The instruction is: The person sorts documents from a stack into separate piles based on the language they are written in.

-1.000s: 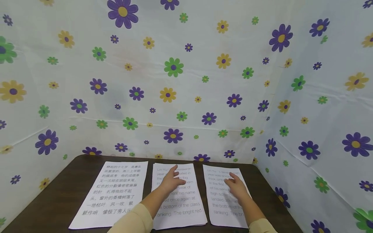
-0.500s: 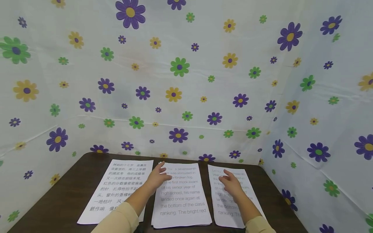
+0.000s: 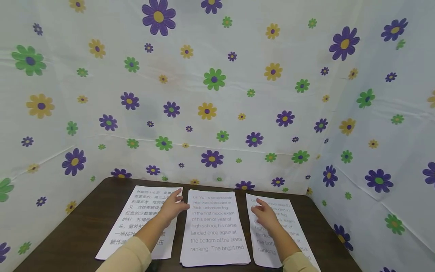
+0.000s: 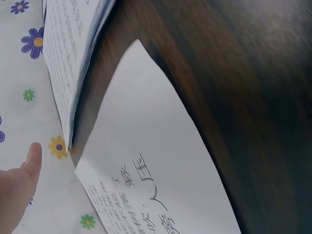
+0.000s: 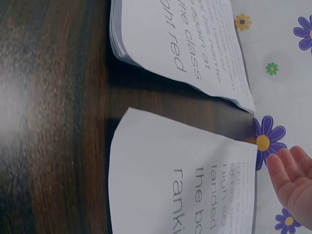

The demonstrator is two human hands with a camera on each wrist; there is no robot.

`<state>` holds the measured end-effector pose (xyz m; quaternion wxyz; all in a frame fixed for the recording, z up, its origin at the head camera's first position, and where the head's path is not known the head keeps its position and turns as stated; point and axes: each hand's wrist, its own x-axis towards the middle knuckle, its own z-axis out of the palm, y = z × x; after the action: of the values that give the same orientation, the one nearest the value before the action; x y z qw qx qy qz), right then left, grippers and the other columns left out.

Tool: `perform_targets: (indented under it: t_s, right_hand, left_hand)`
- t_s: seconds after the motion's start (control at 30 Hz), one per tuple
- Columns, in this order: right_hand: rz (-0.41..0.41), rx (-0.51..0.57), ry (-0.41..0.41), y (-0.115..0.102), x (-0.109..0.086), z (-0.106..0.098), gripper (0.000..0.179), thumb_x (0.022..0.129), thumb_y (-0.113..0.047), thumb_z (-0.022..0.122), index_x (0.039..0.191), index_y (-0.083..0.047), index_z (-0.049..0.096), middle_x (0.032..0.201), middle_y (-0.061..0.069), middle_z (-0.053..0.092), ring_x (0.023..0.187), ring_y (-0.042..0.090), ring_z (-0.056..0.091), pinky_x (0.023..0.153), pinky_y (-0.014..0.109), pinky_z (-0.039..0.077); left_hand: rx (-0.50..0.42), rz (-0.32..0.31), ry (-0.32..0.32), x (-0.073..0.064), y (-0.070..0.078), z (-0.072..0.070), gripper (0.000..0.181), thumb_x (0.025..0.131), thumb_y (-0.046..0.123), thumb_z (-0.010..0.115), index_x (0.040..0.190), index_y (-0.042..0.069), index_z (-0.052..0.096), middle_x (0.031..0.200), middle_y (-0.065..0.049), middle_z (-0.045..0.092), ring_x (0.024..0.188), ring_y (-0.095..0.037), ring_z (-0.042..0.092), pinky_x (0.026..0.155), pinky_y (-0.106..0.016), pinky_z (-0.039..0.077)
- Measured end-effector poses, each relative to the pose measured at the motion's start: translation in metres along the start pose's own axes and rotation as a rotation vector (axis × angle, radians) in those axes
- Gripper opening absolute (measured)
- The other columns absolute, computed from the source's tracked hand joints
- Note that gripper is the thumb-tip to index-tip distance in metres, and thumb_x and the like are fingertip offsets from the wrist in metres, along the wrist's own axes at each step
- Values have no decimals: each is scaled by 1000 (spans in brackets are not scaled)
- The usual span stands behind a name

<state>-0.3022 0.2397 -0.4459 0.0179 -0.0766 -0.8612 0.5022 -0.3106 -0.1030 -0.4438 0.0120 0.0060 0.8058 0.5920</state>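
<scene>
My left hand (image 3: 170,209), its fingers loosely extended and holding nothing, hovers over the upper right part of a sheet with Chinese text (image 3: 142,241). To its right lies a stack of printed pages (image 3: 215,226), its top page in English. Over the left part of another English sheet (image 3: 259,257) is my right hand (image 3: 266,217), fingers relaxed, with nothing held. In the left wrist view the Chinese sheet (image 4: 146,112) shows its near corner, beside the hand (image 4: 19,195). The right wrist view has the right fingers (image 5: 280,173) apart from the English sheet (image 5: 141,161).
A dark brown wooden table (image 3: 74,226) with rounded far corners bears all the papers. Narrow strips of wood separate them. White cloth with printed flowers (image 3: 214,124) surrounds the table at the back and sides.
My left hand has moved left from the middle stack to the Chinese sheet. My right hand has shifted slightly left over the right sheet. The head view has turned a little left.
</scene>
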Motion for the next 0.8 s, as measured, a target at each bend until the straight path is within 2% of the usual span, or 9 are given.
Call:
perform_targets:
  t_s: [0.23,0.47,0.8]
  right_hand:
    - [12,-10,-3,5,0,9,63,96,-31,56,150,-3,35,143,31,45,129,47,49,94,48,55]
    - [31,-16,-23,12,-1,18,62,95,-29,58,147,0,38,140,33,47,123,47,53,89,47,57]
    - [76,-63,-51,17,-3,29,61,94,-25,58,144,3,40,132,34,52,115,46,58,84,44,58]
  left_hand:
    - [9,-31,-8,1,-10,-1,86,82,13,69,153,0,22,149,-32,37,132,-48,46,106,-56,45]
    - [17,-101,-35,-2,-18,3,86,81,12,71,151,-3,24,148,-34,37,123,-48,54,101,-53,49]
    - [0,-147,-40,-7,-26,9,85,79,9,73,148,-8,28,144,-36,39,125,-48,52,98,-47,53]
